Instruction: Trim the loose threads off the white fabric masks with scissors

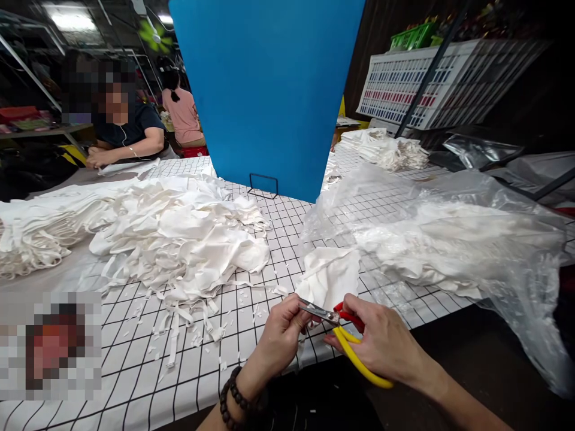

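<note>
In my right hand is a pair of scissors with one red and one yellow handle, its blades pointing left. The blade tips reach the fingers of my left hand, which are pinched on a white fabric piece. That piece spreads over the table edge just beyond both hands. Exactly what lies between the blades is hidden by my left fingers. Left of my hands lies a loose heap of white fabric pieces with narrow straps hanging toward me.
Small white clippings dot the checked tablecloth. A blue board stands ahead in a wire stand. A clear plastic bag with white fabric lies right, below a white crate. A co-worker sits across at left.
</note>
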{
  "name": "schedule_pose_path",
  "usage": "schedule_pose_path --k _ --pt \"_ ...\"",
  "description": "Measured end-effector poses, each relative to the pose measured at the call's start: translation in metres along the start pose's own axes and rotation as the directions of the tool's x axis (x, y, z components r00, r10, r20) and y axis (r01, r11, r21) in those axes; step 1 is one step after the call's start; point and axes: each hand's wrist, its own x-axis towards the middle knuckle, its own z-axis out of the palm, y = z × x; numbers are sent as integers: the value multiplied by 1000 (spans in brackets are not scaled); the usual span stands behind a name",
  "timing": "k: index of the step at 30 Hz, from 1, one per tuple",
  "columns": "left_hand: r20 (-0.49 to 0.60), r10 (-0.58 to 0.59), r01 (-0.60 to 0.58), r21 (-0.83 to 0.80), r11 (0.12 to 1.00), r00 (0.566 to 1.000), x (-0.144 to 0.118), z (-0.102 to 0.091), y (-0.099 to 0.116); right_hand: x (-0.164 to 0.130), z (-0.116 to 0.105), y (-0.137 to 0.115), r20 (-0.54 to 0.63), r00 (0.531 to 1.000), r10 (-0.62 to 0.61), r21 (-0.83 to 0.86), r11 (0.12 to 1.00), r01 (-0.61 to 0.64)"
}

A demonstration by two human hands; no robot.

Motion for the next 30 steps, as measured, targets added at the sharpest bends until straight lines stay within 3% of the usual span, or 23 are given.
schedule_pose_path --k 7,11,13,16,20,22,26,30 --pt "-18 -27 27 -9 1000 999 3 -4 2 3 11 1 -21 999 -28 102 994 30" --pt "-7 -85 84 -94 992 996 -3 -8 -3 11 13 23 50 999 -7 376 927 -12" --pt "8 -106 107 -100 989 994 -9 -9 -7 26 10 35 21 999 40 474 879 -45" --pt "34 -143 146 -114 983 989 -17 -7 -11 62 9 36 -53 997 57 411 911 -30" --pt "33 -144 146 -64 987 989 -24 -6 -14 112 26 16 10 998 -65 263 963 60" --pt "5 -119 119 21 993 993 -27 -11 -12 128 30 12 14 998 -64 246 968 58" --pt "-30 -63 67 143 987 998 -31 -26 -5 138 0 38 -116 990 75 228 972 -47" --pt "43 -64 56 171 984 997 -34 -27 0 127 -43 72 -314 923 221 147 972 -183"
